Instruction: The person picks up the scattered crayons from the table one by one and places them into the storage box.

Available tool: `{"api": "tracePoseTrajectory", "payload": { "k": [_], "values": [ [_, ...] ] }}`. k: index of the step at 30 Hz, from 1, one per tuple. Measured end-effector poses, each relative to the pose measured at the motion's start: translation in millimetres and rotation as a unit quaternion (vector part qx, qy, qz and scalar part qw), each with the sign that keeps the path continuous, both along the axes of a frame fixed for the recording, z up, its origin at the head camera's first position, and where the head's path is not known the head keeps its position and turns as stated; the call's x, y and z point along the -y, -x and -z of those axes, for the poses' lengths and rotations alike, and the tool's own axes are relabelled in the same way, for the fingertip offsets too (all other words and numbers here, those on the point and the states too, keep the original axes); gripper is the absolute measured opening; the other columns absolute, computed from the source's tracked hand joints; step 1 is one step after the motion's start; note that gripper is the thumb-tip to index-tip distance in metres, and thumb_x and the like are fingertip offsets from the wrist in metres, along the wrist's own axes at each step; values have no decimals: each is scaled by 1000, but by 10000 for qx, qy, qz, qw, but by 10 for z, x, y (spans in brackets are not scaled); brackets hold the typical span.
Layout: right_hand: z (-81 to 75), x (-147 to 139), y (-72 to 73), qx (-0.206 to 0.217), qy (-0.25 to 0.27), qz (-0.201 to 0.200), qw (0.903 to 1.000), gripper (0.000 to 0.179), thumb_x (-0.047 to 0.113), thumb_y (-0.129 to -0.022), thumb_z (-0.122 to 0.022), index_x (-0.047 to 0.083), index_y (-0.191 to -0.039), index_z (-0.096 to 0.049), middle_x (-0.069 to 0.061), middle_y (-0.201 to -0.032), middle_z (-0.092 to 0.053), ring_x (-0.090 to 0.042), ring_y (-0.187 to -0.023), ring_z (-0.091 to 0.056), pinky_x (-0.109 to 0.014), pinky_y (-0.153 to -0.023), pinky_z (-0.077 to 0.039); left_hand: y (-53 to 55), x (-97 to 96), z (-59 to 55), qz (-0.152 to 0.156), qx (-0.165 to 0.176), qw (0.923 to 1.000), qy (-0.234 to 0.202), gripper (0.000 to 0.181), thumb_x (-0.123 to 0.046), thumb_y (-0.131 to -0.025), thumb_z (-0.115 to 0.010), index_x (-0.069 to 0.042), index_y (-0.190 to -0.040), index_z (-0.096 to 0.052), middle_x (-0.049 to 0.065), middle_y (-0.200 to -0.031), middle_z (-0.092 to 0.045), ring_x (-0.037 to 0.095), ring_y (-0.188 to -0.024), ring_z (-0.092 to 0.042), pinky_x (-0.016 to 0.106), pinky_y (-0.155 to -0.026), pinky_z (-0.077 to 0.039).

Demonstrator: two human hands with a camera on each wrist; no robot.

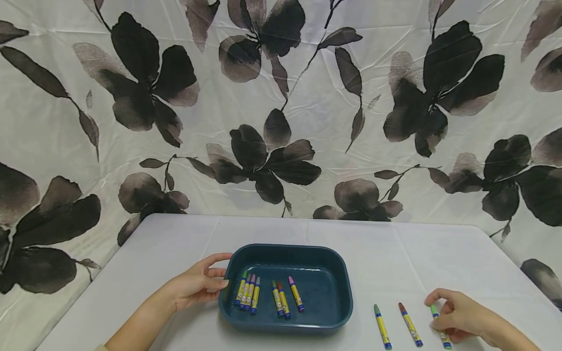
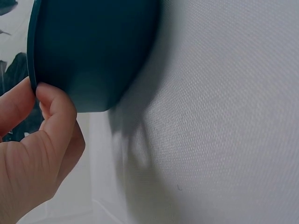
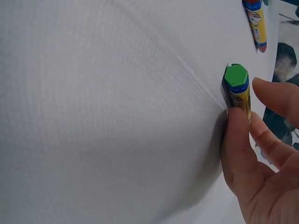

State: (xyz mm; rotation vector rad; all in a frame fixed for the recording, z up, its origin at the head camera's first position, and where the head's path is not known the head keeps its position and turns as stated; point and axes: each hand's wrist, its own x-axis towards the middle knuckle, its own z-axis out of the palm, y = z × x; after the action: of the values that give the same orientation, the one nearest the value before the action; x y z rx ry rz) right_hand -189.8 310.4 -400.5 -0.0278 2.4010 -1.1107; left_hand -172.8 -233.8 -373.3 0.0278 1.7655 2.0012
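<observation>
My left hand (image 1: 197, 284) pinches the left rim of a dark blue rectangular tray (image 1: 325, 287) between thumb and fingers; the left wrist view shows this hold at the tray's edge (image 2: 70, 51). At the right of the table, my right hand (image 1: 467, 316) has its thumb and fingers around a light green crayon (image 1: 434, 310) with a yellow wrapper. That crayon (image 3: 237, 77) lies on the cloth, partly hidden by the fingers. Beside it lie a reddish-brown crayon (image 1: 410, 324) and a darker green crayon (image 1: 382, 326), apart from each other.
Inside the tray, several crayons stand close together at the left, a green crayon (image 1: 277, 298) and a red crayon (image 1: 283, 301) lie side by side, and a pink crayon (image 1: 296, 294) lies alone. A white cloth covers the table (image 1: 373, 253). Behind hangs a floral curtain (image 1: 342, 112).
</observation>
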Motion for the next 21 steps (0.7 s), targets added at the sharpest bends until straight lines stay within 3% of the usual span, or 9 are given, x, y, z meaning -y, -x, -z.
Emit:
{"api": "tracePoseTrajectory", "payload": {
  "k": [6,17,21],
  "values": [
    [9,56,-8,-263,-347,174,9989,35,0,-72,-69,1,-104,-53,-6,-69,-48,-15,-54,-50,-25,-49,-43,6,-12,-6,-2,-32,10000,31,74,9,-85,-56,-2,-145,-14,10,-98,-54,15,-80,-57,26,-69,-50],
    [-49,81,38,-16,-495,458,9977,35,-2,-71,-64,3,-105,-55,-7,-75,-48,-18,-60,-51,-28,-53,-45,-1,-11,-8,-17,-28,10000,42,74,9,-85,-57,-2,-145,-15,9,-97,-55,13,-78,-56,25,-68,-49],
    [-115,78,78,136,-333,530,9979,38,0,-72,-62,2,-109,-54,-7,-77,-49,-18,-63,-51,-28,-55,-45,-1,-6,-9,-22,-30,10000,76,74,9,-85,-57,-3,-145,-16,8,-97,-54,13,-78,-56,24,-68,-49]
  ]
}}
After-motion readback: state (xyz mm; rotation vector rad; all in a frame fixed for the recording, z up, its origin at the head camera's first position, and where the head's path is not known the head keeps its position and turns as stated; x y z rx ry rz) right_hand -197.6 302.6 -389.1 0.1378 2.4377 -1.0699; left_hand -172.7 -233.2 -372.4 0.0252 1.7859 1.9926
